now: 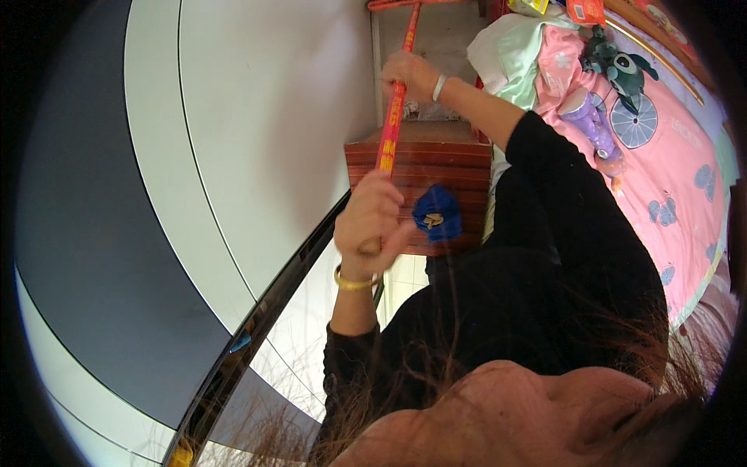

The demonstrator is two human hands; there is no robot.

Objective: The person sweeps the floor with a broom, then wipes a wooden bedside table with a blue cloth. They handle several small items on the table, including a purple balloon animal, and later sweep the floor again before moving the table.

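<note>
Both my hands grip a long pole [392,125] wrapped in red with yellow writing. Near its lower end, my left hand [370,219], with a gold-coloured bangle at the wrist, closes around it; the round wooden butt shows by the palm. Further up, my right hand [413,75], wearing a pale wristband, wraps the same pole and looks slightly blurred. The pole tilts up and to the right, meeting an orange-red crosspiece [402,4] cut off by the top edge. A blue cloth item [439,211] with a beige patch, possibly a slipper, is beside my left hand, over reddish-brown boards [373,160].
On the right, a bed with a pink patterned cover [688,157] holds a dark plush toy [627,73] and a purple one [592,125]. Smooth white and grey panels [262,105] rise at the left, with a black-framed edge [280,277] slanting close to my left forearm.
</note>
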